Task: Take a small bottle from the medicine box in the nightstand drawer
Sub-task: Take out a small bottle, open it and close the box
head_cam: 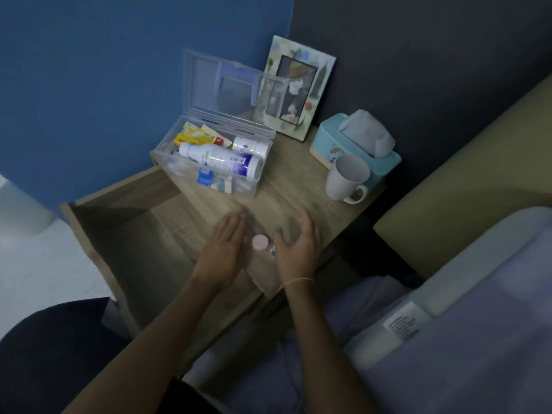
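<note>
A small clear bottle with a pink cap (260, 242) stands upright on the nightstand top (298, 186), near its front edge. My left hand (222, 249) is just to its left, fingers flat and apart, holding nothing. To the bottle's right is my right hand (298, 249), fingers spread and curved, also not gripping the bottle. The clear medicine box (215, 156) sits on the nightstand top with its lid up, holding a large white bottle (221, 158), a smaller white bottle (249, 146) and packets. The drawer (125, 234) stands pulled out to the left and looks bare inside.
A white mug (346, 177), a turquoise tissue box (355, 144) and a picture frame (298, 88) stand at the back right of the nightstand. A bed with grey bedding (448, 339) lies to the right. Blue wall behind.
</note>
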Demonstrator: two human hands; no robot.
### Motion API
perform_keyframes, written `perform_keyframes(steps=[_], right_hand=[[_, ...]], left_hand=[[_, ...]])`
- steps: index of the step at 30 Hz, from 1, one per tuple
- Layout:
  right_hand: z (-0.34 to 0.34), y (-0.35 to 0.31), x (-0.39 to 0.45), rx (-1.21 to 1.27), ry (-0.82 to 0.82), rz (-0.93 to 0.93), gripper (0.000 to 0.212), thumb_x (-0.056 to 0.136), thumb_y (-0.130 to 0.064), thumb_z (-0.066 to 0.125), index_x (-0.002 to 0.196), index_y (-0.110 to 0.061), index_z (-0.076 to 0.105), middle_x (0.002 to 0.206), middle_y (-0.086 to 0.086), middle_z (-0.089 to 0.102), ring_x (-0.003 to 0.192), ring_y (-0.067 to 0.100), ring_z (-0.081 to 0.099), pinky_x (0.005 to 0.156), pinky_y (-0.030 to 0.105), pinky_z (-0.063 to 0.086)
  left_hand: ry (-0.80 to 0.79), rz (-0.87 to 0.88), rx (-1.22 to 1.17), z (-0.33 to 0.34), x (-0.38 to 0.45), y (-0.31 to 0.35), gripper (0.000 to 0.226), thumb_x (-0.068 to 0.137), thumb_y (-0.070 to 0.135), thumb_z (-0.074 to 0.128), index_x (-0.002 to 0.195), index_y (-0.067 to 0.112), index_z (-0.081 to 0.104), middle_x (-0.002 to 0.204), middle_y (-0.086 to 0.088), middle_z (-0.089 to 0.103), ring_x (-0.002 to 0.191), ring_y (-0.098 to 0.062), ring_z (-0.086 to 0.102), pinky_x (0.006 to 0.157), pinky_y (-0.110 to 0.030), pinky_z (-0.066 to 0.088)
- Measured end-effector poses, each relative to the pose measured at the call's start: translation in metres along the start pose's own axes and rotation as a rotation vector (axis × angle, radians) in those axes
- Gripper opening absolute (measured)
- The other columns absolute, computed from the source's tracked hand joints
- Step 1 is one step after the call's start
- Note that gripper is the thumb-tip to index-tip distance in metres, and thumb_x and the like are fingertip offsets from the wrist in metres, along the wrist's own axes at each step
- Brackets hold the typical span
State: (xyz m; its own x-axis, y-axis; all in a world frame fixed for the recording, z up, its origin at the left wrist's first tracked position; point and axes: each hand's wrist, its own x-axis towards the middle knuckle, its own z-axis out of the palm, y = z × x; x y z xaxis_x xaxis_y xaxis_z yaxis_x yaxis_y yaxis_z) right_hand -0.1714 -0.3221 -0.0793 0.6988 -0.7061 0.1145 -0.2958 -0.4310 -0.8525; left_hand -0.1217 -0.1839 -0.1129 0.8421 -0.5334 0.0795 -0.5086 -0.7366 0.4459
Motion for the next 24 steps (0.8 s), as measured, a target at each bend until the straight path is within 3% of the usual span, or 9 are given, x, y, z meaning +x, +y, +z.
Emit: perform_keyframes(steps=[3,7,12,16,24], right_hand=[[-0.002,-0.014,0.032,0.013,0.110,-0.041,0.057,0.077,-0.015,0.069,0.131,-0.009,0.052,0.133,0.016,0.052,0.124,0.029,0.046,0.100,0.024,0.029],[-0.012,-0.020,0.075,-0.029,0.218,-0.048,0.056,0.079,-0.015,0.069,0.132,-0.008,0.050,0.139,0.016,0.047,0.131,0.029,0.040,0.110,0.042,0.035],[-0.022,-0.013,0.114,-0.150,0.271,0.014,0.076,0.075,-0.020,0.074,0.140,-0.018,0.036,0.150,0.009,0.030,0.139,0.027,0.027,0.114,0.042,0.029],[-0.028,0.002,0.134,-0.151,0.244,0.148,0.092,0.073,-0.025,0.077,0.146,-0.019,0.021,0.154,0.009,0.021,0.141,0.029,0.023,0.113,0.049,0.032],[-0.030,0.029,0.146,0.049,0.222,0.299,0.099,0.068,-0.027,0.082,0.147,-0.012,0.024,0.148,0.014,0.039,0.135,0.030,0.039,0.109,0.047,0.036]], left_hand=[[-0.074,-0.041,0.000,-0.003,0.018,-0.006,0.053,0.103,0.024,0.026,0.151,0.008,0.010,0.162,-0.010,0.006,0.150,-0.022,0.004,0.121,-0.032,0.001],[-0.131,-0.062,0.002,-0.005,0.033,-0.012,0.054,0.103,0.027,0.025,0.151,0.009,0.009,0.162,-0.008,0.005,0.150,-0.020,0.005,0.121,-0.033,0.002],[-0.168,-0.082,-0.013,-0.007,0.040,-0.022,0.055,0.102,0.033,0.025,0.151,0.011,0.009,0.162,-0.008,0.006,0.150,-0.021,0.004,0.123,-0.038,0.005],[-0.181,-0.081,-0.003,-0.008,0.040,-0.026,0.055,0.102,0.032,0.025,0.151,0.009,0.010,0.161,-0.010,0.006,0.150,-0.022,0.003,0.123,-0.037,0.004],[-0.173,-0.065,0.026,-0.005,0.036,-0.029,0.056,0.103,0.030,0.025,0.151,0.010,0.005,0.162,-0.009,0.001,0.150,-0.020,-0.001,0.123,-0.038,0.002]])
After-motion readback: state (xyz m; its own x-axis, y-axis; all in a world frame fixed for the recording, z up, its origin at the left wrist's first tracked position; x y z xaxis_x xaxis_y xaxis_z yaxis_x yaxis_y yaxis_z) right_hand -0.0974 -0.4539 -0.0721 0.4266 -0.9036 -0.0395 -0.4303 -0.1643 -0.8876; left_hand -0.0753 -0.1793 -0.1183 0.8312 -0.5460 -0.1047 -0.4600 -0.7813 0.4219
